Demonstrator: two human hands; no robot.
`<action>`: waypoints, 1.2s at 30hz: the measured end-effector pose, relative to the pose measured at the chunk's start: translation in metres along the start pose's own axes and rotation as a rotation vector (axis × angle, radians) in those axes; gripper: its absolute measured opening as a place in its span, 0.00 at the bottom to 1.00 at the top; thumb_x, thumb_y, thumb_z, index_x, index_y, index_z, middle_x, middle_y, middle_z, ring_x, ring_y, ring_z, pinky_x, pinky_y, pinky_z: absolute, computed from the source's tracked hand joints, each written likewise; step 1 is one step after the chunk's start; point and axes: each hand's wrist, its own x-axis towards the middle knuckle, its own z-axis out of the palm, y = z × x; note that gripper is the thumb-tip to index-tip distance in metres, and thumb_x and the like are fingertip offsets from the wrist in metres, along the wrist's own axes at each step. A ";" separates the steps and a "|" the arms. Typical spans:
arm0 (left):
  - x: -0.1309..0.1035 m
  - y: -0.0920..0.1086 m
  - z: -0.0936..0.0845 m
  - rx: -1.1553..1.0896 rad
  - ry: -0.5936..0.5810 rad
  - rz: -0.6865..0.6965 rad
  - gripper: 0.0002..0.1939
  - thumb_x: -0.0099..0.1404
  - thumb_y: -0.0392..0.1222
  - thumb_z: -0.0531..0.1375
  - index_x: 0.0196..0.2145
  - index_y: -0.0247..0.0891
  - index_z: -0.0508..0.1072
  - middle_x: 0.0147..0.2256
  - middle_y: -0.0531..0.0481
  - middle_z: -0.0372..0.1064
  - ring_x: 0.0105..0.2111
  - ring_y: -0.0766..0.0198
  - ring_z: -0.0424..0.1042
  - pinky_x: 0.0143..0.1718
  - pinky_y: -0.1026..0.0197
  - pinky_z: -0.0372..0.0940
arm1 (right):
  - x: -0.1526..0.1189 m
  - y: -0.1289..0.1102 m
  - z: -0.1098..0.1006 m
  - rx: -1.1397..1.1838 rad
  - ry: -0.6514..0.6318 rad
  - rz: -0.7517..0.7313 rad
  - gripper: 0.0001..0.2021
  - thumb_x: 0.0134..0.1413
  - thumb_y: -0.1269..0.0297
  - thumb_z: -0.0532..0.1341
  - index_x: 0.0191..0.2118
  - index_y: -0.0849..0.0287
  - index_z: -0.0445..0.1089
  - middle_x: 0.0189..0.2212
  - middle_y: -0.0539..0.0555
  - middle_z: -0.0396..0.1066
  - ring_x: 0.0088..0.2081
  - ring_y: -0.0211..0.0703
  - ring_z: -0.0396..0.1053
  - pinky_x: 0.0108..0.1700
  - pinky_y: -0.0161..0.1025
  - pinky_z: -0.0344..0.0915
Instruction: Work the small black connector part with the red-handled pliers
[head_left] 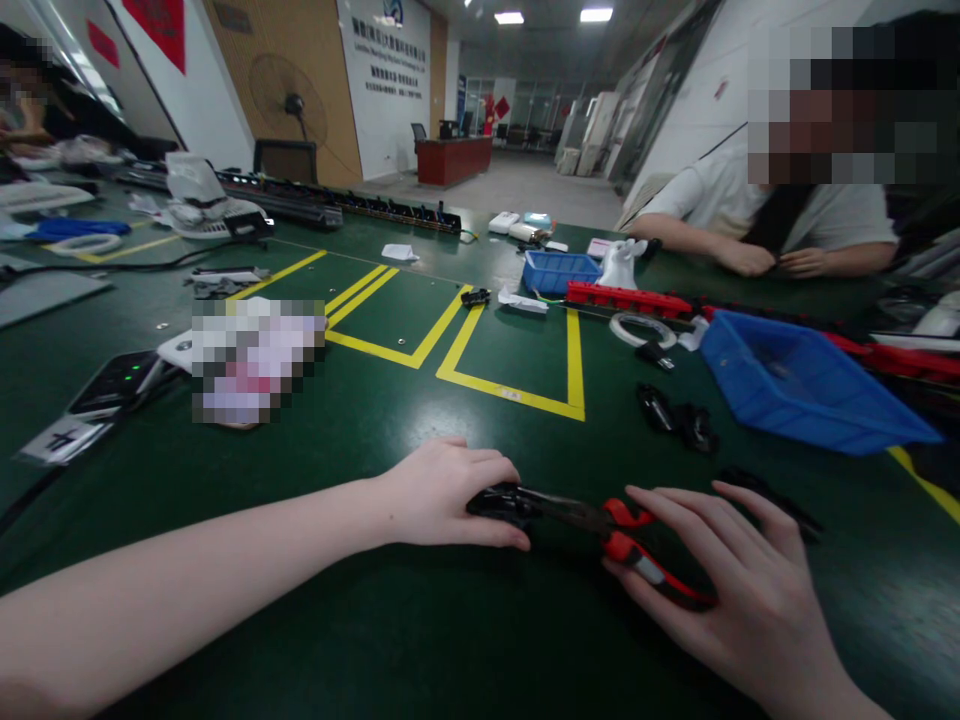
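My left hand (450, 495) is closed around a small black part (501, 503), its fingers over the top and the thumb below. The exact kind of this part does not show. A pair of long-nose pliers (626, 535) with red and black handles is in my right hand (739, 590), the fingers curved around the handles. The jaws point left and reach the right end of the black part; whether they grip it I cannot tell. Right of the pliers, partly behind my fingers, lies a dark elongated item (784, 505).
A blue bin (810, 385) stands at the right, with black pieces (675, 415) beside it. Farther back are a smaller blue bin (559, 272) and a red strip (630, 298). Phone-like devices (120, 380) lie at left. Across the table sits a person (750, 225).
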 end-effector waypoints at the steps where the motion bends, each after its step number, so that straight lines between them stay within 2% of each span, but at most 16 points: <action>1: 0.000 0.000 0.000 -0.001 0.001 0.000 0.23 0.66 0.63 0.61 0.44 0.39 0.71 0.36 0.52 0.74 0.31 0.63 0.73 0.34 0.61 0.60 | 0.000 0.000 0.000 0.003 -0.003 0.000 0.21 0.57 0.59 0.63 0.55 0.61 0.66 0.41 0.60 0.75 0.41 0.55 0.73 0.51 0.58 0.60; 8: 0.000 0.003 -0.002 -0.012 0.032 -0.002 0.22 0.66 0.59 0.63 0.47 0.39 0.71 0.40 0.52 0.74 0.34 0.63 0.73 0.36 0.61 0.61 | 0.000 0.001 -0.002 -0.017 -0.009 -0.042 0.20 0.60 0.58 0.61 0.55 0.62 0.66 0.41 0.61 0.75 0.40 0.54 0.73 0.51 0.58 0.60; 18: 0.000 0.001 -0.002 0.013 0.022 0.006 0.23 0.68 0.60 0.61 0.49 0.38 0.71 0.41 0.51 0.74 0.35 0.62 0.74 0.36 0.61 0.63 | 0.001 0.001 -0.001 -0.031 -0.012 -0.047 0.18 0.61 0.59 0.60 0.53 0.64 0.68 0.40 0.61 0.75 0.39 0.54 0.72 0.48 0.55 0.60; 23: 0.000 0.000 -0.001 0.048 0.015 0.013 0.24 0.67 0.61 0.61 0.48 0.38 0.71 0.40 0.51 0.74 0.35 0.61 0.74 0.36 0.61 0.63 | 0.004 0.000 -0.002 -0.057 0.013 -0.068 0.16 0.63 0.59 0.59 0.51 0.64 0.68 0.39 0.60 0.75 0.38 0.52 0.72 0.47 0.53 0.61; 36: 0.001 0.000 0.001 0.056 0.006 0.020 0.23 0.68 0.61 0.61 0.46 0.38 0.71 0.39 0.52 0.74 0.34 0.62 0.74 0.37 0.61 0.63 | 0.001 0.000 -0.001 -0.074 0.005 -0.064 0.17 0.63 0.59 0.59 0.51 0.65 0.68 0.40 0.62 0.74 0.40 0.52 0.71 0.47 0.53 0.60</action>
